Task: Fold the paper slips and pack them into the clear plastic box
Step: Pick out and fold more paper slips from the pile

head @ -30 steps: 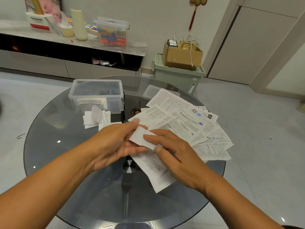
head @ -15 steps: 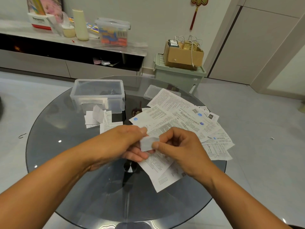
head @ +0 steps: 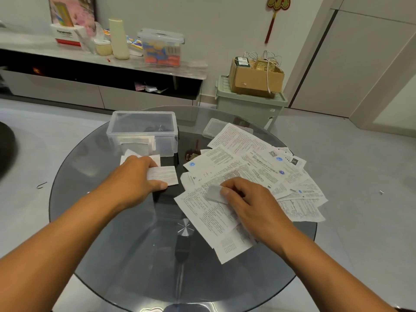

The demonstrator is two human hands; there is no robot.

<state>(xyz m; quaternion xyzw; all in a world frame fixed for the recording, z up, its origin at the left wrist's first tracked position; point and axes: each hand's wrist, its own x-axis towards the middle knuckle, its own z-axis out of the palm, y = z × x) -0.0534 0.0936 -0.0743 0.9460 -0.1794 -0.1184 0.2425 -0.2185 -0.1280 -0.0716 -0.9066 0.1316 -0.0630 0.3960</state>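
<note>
1. Head view: a small folded slip (head: 213, 194) is pinched between the thumb and fingers of the right hand (head: 249, 203), held just above the spread of unfolded paper slips (head: 247, 167) on the right half of the glass table (head: 112, 255).
2. The left hand (head: 132, 179) holds another folded slip (head: 164, 175) between thumb and curled fingers, low over the table just in front of the clear plastic box (head: 144, 134). The two hands are well apart.
3. More folded slips (head: 155, 159) lie at the foot of the box, and a few appear already packed inside against its near wall.
4. The paper looks thin, light and limp; a fold will likely spring open unless creased firmly, so a pinch across the folded edge seems the safest hold.
5. On smooth glass the loose sheets probably slide easily; lifting one by a free corner should avoid dragging its neighbours.
6. The box lid (head: 213, 127) lies beyond the spread, partly covered.
</note>
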